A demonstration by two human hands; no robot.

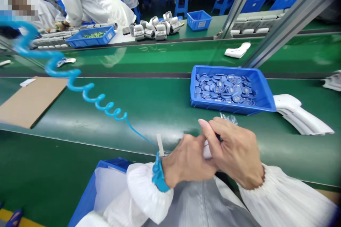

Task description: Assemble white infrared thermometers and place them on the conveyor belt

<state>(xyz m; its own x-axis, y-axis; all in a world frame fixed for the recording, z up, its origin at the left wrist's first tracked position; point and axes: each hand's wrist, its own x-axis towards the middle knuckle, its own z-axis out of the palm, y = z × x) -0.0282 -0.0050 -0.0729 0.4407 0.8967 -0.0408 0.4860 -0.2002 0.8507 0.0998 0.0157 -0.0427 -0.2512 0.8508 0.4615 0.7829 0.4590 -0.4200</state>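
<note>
White piece (207,150) (mostly hidden) between hands (190,158) (237,149).

Smooth, plastic-looking held piece (207,151), glossy plastic bin (229,107), matt cardboard sheet (29,103), satiny metal post (289,25), cloth sleeve (290,195).

To your left, cardboard sheet (36,99) lying flat. Across from you: blue tray (90,42) of green parts (93,35), heaped grey-white pieces (161,30), small blue bin (197,25); blue stool (181,4) beyond.

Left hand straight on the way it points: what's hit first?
The right hand, directly ahead of the left hand; they overlap in view, so whether they already touch is unclear.
</note>
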